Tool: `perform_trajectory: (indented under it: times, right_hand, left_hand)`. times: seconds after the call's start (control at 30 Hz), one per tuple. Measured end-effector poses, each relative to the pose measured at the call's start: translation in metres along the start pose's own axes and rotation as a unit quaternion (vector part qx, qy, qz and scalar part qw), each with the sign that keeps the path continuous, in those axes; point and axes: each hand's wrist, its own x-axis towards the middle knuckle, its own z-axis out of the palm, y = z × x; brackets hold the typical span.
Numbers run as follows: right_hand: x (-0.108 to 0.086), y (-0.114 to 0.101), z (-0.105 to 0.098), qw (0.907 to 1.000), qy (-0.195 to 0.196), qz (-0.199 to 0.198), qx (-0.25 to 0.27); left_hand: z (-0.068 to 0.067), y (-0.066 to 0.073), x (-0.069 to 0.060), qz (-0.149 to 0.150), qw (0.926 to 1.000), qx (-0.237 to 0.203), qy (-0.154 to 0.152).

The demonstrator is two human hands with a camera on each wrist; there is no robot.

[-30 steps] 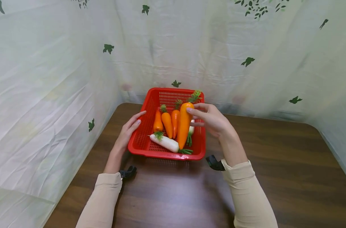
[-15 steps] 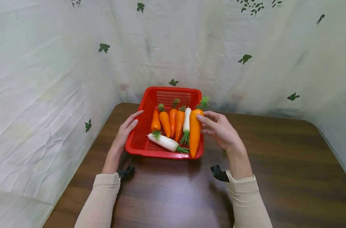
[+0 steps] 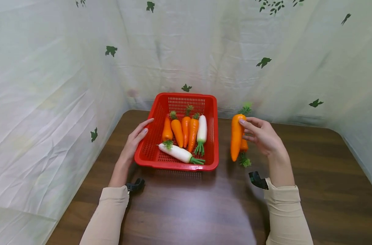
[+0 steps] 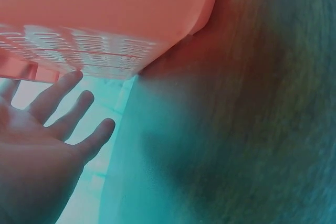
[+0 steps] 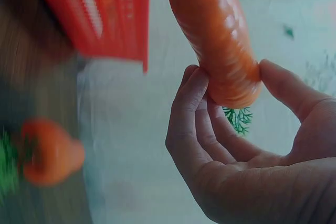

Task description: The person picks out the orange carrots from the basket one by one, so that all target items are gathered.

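Observation:
My right hand (image 3: pixel 267 139) pinches a large orange carrot (image 3: pixel 236 136) near its leafy top, thumb on one side and fingers on the other. The carrot hangs tip down above the table, right of the red basket (image 3: pixel 176 166). Behind it, partly hidden, another carrot (image 3: pixel 244 145) lies on the table; the right wrist view shows this orange carrot (image 5: pixel 50 153) blurred. My left hand (image 3: pixel 131 144) is at the basket's left rim, its fingers extended; in the left wrist view they spread beside the slotted wall (image 4: pixel 105 3). Several carrots (image 3: pixel 177 132) and two white radishes (image 3: pixel 201 129) lie inside the basket.
The basket stands on a brown wooden table (image 3: pixel 186 211). A pale curtain (image 3: pixel 204 47) printed with green birds and leaves hangs behind the table and along its left side. A black wrist strap device (image 3: pixel 135 185) sits on each wrist.
My right hand has carried the large carrot rightward, out from over the basket to above the table, uncovering the upright radish. My left hand stays at the basket's left rim.

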Motion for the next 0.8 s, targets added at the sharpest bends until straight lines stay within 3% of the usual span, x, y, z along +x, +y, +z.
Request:
perform_trajectory:
  times: [0.23, 0.53, 0.8]
  right_hand:
    - [0.011, 0.011, -0.036, 0.9996, 0.019, 0.018, -0.006]
    - [0.025, 0.027, -0.049, 0.9980, 0.038, 0.040, -0.030]
    - [0.035, 0.054, -0.070, 0.9942, 0.066, 0.060, -0.060]
  left_hand:
    - [-0.003, 0.001, -0.001, -0.001, 0.9999, 0.007, 0.007]
    - [-0.004, 0.001, -0.001, -0.003, 1.0000, 0.005, 0.007]
    - [0.001, 0.000, 0.001, -0.002, 1.0000, 0.005, -0.002]
